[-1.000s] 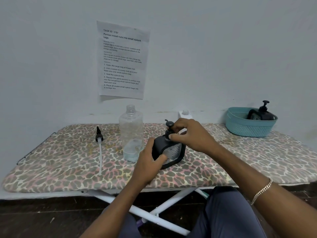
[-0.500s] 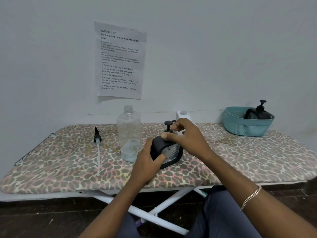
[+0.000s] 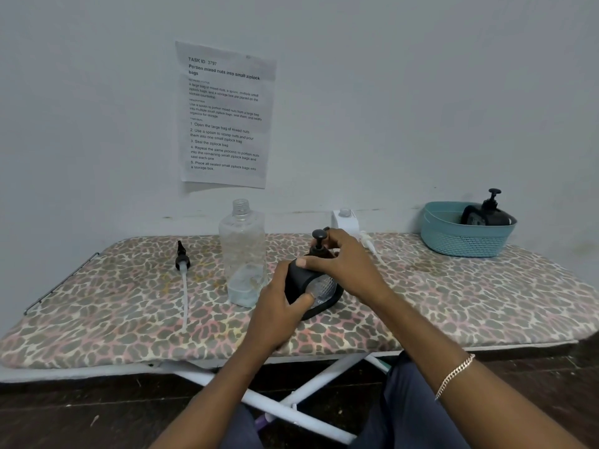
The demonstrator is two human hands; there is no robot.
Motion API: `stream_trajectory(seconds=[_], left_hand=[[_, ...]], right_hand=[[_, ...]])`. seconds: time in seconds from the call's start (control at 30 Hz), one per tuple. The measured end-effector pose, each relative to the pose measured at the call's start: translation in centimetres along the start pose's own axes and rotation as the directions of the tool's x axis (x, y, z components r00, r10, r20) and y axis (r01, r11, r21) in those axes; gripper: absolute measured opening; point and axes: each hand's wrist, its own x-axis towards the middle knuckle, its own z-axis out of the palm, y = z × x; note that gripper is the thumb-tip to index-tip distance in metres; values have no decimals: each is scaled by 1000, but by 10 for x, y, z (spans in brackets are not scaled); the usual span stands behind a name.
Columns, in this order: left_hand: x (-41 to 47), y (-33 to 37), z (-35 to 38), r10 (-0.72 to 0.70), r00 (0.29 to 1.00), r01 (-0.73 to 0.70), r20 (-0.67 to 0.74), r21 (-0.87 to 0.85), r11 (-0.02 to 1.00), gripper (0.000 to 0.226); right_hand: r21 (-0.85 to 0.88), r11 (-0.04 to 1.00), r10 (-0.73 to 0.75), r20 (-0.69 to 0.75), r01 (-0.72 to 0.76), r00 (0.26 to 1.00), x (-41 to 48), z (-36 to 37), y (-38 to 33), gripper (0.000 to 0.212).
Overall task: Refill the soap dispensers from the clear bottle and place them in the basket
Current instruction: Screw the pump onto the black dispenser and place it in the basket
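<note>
On the ironing board [image 3: 453,303], the left hand [image 3: 278,306] grips the body of the black soap dispenser [image 3: 294,280], and the right hand [image 3: 346,267] curls around its pump top. The uncapped clear bottle [image 3: 243,254] stands just beside it at nine o'clock. At two o'clock, well apart, the basket [image 3: 466,243] holds a second dispenser [image 3: 489,215].

Gold chain bracelet [image 3: 453,376], dark navy trousers [image 3: 409,416].

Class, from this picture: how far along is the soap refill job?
Done: one black dispenser sits in the basket. In hand: the left hand grips a second black dispenser while the right hand holds its pump top. Left: basket it, then the open white dispenser behind.
</note>
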Motion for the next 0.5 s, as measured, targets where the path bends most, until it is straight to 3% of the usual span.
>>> stream_trajectory(seconds=[0.23, 0.5], left_hand=[[1, 0, 1, -3, 1000, 3, 4, -17, 1000, 33], [1, -2, 1, -20, 1000, 20, 1, -4, 1000, 38]], right_hand=[[407, 911, -44, 266, -71, 963, 10, -25, 17, 33], [199, 980, 0, 72, -14, 997, 6, -4, 20, 46]])
